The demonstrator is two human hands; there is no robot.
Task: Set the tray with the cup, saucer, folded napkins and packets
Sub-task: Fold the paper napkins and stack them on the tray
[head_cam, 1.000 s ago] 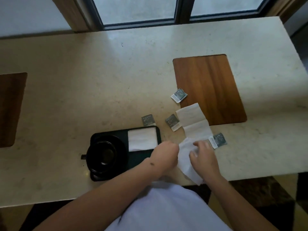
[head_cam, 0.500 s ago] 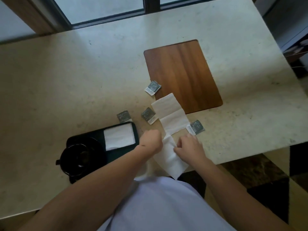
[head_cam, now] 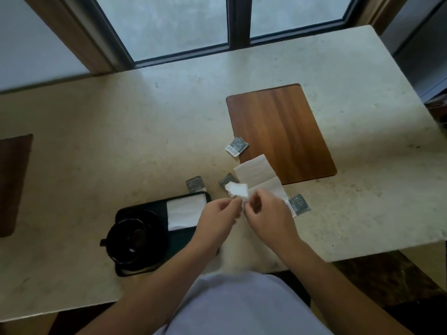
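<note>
Since half a second earlier, both hands had lifted the near end of the unfolded napkin off the counter and brought it forward, so a crumpled white corner stood up between the fingertips. At the far left, a dark wooden inlay sat in the counter's edge. Next came the black tray, with the black cup on its saucer at the tray's left end and 1 folded napkin lying flat at its right end. A packet lay just beyond the tray's far edge. The left hand pinched the raised napkin corner with thumb and forefinger, over the tray's right end; a 2nd packet lay partly hidden behind that corner. The right hand pinched the same corner, touching the left. The napkin's far part lay flat, reaching onto the wooden mat. A 3rd packet lay at the mat's left edge, and a 4th packet just right of the right hand.
</note>
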